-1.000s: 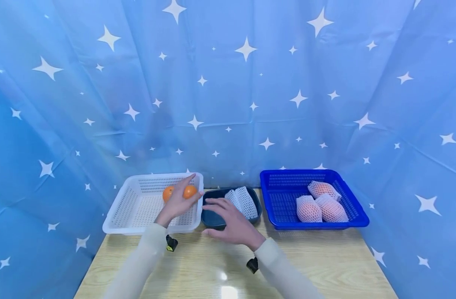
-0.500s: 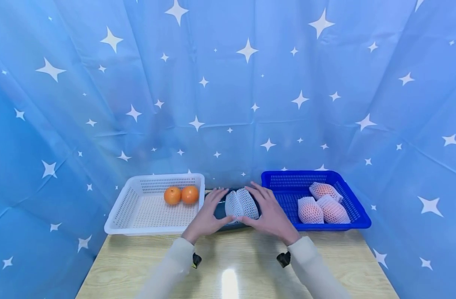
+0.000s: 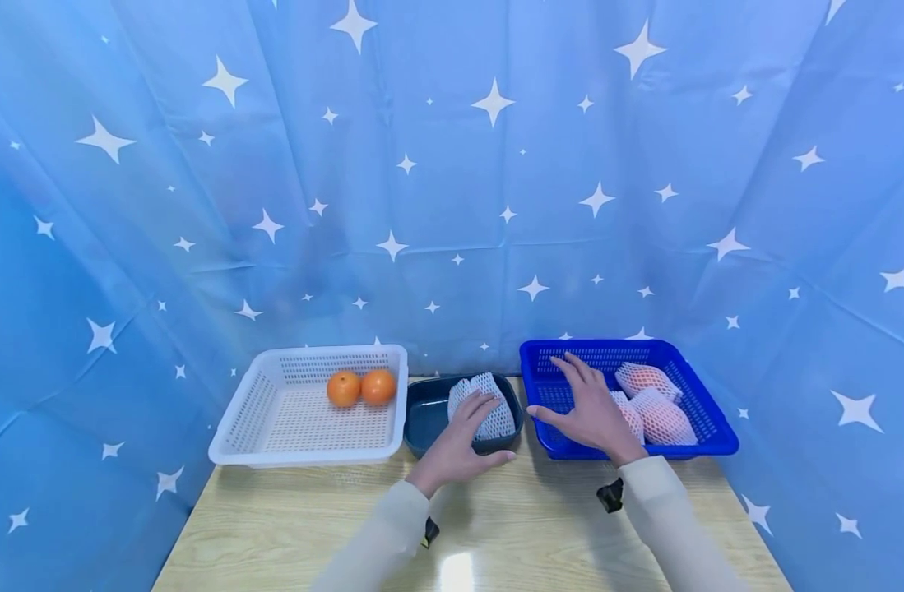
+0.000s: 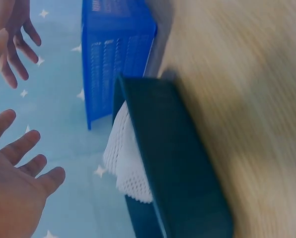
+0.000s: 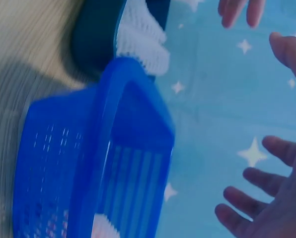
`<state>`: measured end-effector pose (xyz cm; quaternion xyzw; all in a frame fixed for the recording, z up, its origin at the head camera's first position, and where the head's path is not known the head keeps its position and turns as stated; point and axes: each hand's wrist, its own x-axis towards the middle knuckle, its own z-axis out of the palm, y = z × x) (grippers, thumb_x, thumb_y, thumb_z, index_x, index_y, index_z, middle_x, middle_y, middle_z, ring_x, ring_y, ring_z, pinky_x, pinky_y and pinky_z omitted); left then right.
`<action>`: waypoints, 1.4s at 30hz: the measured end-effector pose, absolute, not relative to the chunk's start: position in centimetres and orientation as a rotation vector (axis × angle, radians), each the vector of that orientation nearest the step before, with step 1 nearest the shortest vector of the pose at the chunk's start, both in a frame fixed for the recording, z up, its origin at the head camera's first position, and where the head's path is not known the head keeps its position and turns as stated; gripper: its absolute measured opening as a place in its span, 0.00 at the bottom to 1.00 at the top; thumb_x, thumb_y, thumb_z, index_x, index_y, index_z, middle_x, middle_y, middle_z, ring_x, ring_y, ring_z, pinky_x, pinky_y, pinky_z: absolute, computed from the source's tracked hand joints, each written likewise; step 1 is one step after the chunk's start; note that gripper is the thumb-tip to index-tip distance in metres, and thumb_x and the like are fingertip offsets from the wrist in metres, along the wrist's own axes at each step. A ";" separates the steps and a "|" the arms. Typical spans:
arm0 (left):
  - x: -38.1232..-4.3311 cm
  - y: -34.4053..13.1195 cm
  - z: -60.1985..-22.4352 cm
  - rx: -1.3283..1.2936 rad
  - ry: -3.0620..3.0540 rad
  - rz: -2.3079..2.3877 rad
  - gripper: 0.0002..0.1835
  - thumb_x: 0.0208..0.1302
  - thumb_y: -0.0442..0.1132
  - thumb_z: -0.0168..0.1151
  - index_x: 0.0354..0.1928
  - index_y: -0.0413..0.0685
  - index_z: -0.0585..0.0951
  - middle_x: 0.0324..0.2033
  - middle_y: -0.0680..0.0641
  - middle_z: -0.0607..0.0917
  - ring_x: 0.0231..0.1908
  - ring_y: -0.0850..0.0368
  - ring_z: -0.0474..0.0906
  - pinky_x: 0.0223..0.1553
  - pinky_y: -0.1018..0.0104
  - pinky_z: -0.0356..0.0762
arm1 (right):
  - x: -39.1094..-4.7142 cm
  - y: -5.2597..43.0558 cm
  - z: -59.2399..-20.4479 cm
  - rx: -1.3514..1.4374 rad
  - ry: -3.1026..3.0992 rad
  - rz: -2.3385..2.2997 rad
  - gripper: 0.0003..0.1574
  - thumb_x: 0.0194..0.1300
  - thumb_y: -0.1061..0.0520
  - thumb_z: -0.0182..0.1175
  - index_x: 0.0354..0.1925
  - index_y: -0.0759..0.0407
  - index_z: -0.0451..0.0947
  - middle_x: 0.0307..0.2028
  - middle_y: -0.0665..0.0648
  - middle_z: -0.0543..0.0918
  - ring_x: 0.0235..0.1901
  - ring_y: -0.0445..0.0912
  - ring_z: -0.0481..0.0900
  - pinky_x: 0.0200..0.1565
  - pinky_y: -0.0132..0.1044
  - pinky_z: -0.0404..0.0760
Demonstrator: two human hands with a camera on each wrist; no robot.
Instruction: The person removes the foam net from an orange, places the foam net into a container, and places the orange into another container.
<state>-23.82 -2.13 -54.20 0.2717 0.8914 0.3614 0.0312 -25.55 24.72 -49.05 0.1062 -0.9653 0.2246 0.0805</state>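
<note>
My left hand hovers above the dark teal dish with its fingers spread and nothing in them. In that dish lie white foam fruit nets, partly covered by the fingers in the head view. My right hand is over the left part of the blue basket, fingers apart and holding nothing. Several fruits in foam nets sit at the basket's right side, one of them partly behind the right hand. Both wrist views show the hands' fingers extended above the dish and basket rims.
A white basket stands at the left with two oranges near its right wall. All three containers stand in a row at the back of the wooden table, before a blue star-patterned curtain.
Both hands moved right: the left from the white basket to the dish, the right from the dish to the blue basket. Half a second ago both framed the nets in the dish; the nets remain there.
</note>
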 end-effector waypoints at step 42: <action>-24.7 7.9 -57.9 1.207 2.925 0.625 0.16 0.78 0.51 0.55 0.62 0.64 0.82 0.65 0.58 0.81 0.72 0.63 0.68 0.73 0.71 0.68 | -29.8 34.1 -53.9 -0.198 -3.350 0.322 0.43 0.58 0.33 0.70 0.43 0.75 0.82 0.51 0.81 0.75 0.50 0.70 0.71 0.43 0.62 0.86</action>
